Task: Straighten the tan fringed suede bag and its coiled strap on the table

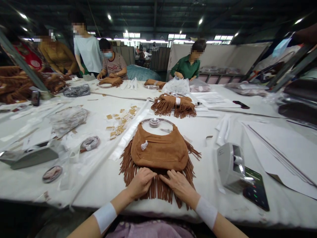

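A brown suede handbag (158, 150) with long fringe lies flat on the table in front of me, its strap curving away from me. A zip runs across its upper part, with a white-wrapped pull (144, 145) at the left end. My left hand (142, 181) is closed on the fringe just under the bag's bottom edge. Close by on the right, my right hand (179, 185) has its fingers curled at the same edge and its thumb pointing left over the fringe. Its fingertips are partly hidden. Both wrists have white bands.
Beyond the bag lies another fringed bag (174, 105). Right stand a grey tape dispenser (230, 167) and a phone (256, 188). Left are small tags (121, 122), a wrapped strap coil (90, 143) and another dispenser (32, 153). Several co-workers stand across the table (99, 185).
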{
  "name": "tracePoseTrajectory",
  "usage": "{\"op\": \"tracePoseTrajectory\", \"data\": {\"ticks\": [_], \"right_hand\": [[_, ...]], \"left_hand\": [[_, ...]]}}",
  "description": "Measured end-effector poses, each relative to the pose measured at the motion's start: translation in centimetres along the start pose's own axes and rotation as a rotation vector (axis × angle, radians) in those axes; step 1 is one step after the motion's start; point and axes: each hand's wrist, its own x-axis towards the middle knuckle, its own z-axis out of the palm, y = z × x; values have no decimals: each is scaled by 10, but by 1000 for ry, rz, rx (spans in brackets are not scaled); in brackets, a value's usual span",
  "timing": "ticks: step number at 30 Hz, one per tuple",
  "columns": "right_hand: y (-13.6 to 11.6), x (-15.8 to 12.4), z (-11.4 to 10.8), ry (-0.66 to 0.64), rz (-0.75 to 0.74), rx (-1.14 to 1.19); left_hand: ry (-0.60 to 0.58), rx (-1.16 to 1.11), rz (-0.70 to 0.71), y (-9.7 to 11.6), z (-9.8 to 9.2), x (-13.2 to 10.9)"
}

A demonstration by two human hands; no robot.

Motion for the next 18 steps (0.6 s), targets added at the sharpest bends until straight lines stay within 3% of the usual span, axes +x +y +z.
{"op": "tracePoseTrajectory", "data": {"ticks": [6,12,15,18], "right_hand": [[-2,3,4,-25,-8,3],[11,-14,6,-22,-11,108],[7,-22,6,10,93,235],[-13,-18,7,119,330,328]], "left_hand": [[-155,211,-48,14,6,12],[-228,280,-113,12,-4,1],[-206,237,-158,14,-10,-4],[-115,241,-317,27,-1,-1]]}}
